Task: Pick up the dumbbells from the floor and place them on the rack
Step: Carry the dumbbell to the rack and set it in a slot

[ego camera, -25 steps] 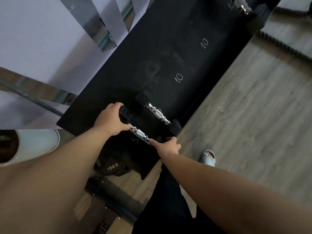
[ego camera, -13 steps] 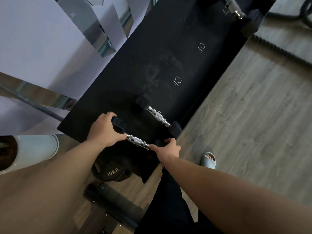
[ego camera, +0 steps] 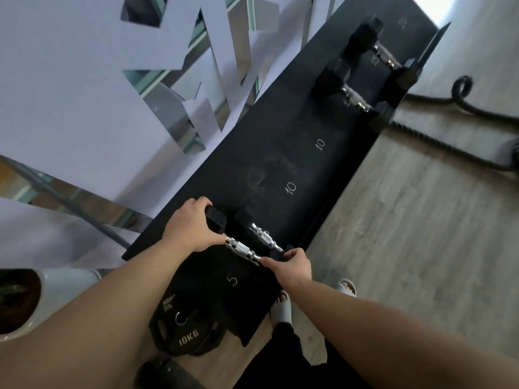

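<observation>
A small dumbbell [ego camera: 242, 250] with black hex heads and a chrome handle sits at the near end of the long black rack [ego camera: 331, 175]. My left hand [ego camera: 191, 231] wraps its far head and my right hand [ego camera: 292, 266] grips its near head. Right beside it lies a second small dumbbell [ego camera: 262, 239] on the rack, untouched. Two bigger dumbbells [ego camera: 355, 98] [ego camera: 386, 56] rest at the rack's far end. White numbers 5 and 10 are painted on the rack top.
A black 10KG weight plate [ego camera: 182, 332] leans under the rack's near end, with a black roller [ego camera: 163, 374] below it. A thick black rope [ego camera: 449, 141] snakes over the wooden floor at right. My sandalled feet [ego camera: 282, 307] stand by the rack. A white pot [ego camera: 56, 293] sits at left.
The view has swung to show the rack's far end and its two dumbbells. Both hands stay on the near dumbbell's heads; it has shifted slightly along the rack's near end.
</observation>
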